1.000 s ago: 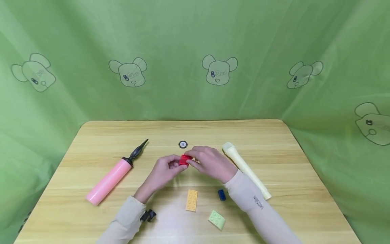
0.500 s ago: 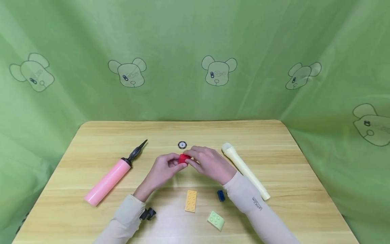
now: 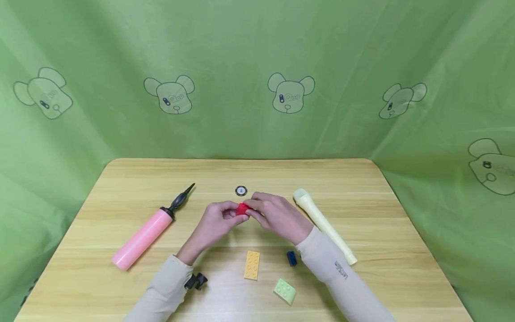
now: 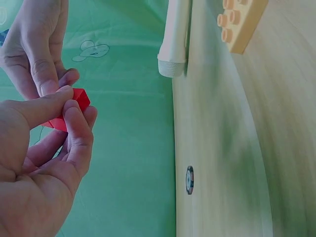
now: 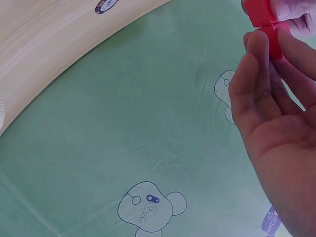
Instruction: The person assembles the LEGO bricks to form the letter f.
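Observation:
Above the middle of the table, both hands meet at a pair of red toy bricks (image 3: 242, 209). Left thumb and fingers pinch one side; in the left wrist view the left hand (image 4: 49, 148) covers much of the red surface. From the other side the right hand (image 3: 279, 217) grips with thumb and fingertips. A seam between the two red bricks (image 5: 261, 12) shows in the right wrist view, where they lie against each other. Whether their studs are locked together is hidden by the fingers. Their tops barely show in the head view.
On the table (image 3: 322, 174) lie an orange-yellow brick (image 3: 252, 265), a light green brick (image 3: 285, 291), a dark blue brick (image 3: 291, 258) and a round chip (image 3: 241, 191). A pink hand pump (image 3: 142, 239) lies left, a cream toy microphone (image 3: 326, 226) right. Green curtains surround the table.
The red bricks have tilted slightly between the fingertips, showing less of their near face. Both hands stay in nearly the same place.

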A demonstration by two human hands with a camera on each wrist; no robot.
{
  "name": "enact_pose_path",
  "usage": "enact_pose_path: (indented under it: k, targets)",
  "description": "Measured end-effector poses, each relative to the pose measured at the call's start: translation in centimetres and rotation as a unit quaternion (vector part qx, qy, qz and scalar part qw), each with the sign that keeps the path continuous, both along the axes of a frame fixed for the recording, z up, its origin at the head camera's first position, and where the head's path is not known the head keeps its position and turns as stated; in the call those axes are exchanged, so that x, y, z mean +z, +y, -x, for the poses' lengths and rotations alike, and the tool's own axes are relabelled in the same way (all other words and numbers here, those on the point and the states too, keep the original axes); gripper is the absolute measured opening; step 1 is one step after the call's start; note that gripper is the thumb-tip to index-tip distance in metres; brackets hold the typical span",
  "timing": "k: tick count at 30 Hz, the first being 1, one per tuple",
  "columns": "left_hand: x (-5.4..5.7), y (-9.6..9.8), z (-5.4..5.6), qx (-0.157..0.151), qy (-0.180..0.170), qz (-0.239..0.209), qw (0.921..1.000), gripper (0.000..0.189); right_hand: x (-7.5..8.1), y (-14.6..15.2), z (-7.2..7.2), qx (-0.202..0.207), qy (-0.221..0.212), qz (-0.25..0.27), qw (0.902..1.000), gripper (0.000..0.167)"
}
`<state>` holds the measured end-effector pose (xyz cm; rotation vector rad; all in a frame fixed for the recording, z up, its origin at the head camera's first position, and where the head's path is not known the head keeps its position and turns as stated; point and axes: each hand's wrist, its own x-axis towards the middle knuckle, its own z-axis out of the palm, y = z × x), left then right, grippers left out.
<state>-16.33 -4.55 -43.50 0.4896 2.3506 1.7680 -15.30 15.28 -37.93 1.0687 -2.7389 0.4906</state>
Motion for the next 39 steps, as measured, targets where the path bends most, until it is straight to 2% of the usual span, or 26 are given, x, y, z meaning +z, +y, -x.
enact_pose_path:
  k: [7,11,21,27,33,39]
  targets:
    - [0.8,0.5,-0.2,0.004,0.004,-0.012,0.9999,0.023,1.0,0.2,-0.3,0.019,-0.020,0.015,0.9995,0.016]
    - [0.8,0.4,-0.1,0.000,0.012,-0.017,0.9998,0.021,1.2,0.0,-0.1,0.025,-0.031,0.010,0.9992,0.019]
    - [0.6,-0.1,0.1,-0.031,-0.016,-0.016,0.9993,0.025,1.0,0.2,0.1,0.027,-0.079,0.039,0.9957,0.020]
    - [0.3,-0.6,0.4,-0.045,-0.045,-0.042,0.9971,0.036,0.9,0.3,0.6,0.027,-0.071,0.049,0.9959,0.025]
    - [0.0,-0.9,0.5,-0.056,-0.058,-0.062,0.9949,0.051,0.3,0.5,1.0,0.032,-0.062,0.058,0.9958,0.033]
    - [-0.2,-1.0,0.5,-0.071,-0.059,-0.072,0.9932,0.051,-0.3,0.4,0.9,0.014,-0.005,0.030,0.9994,0.044]
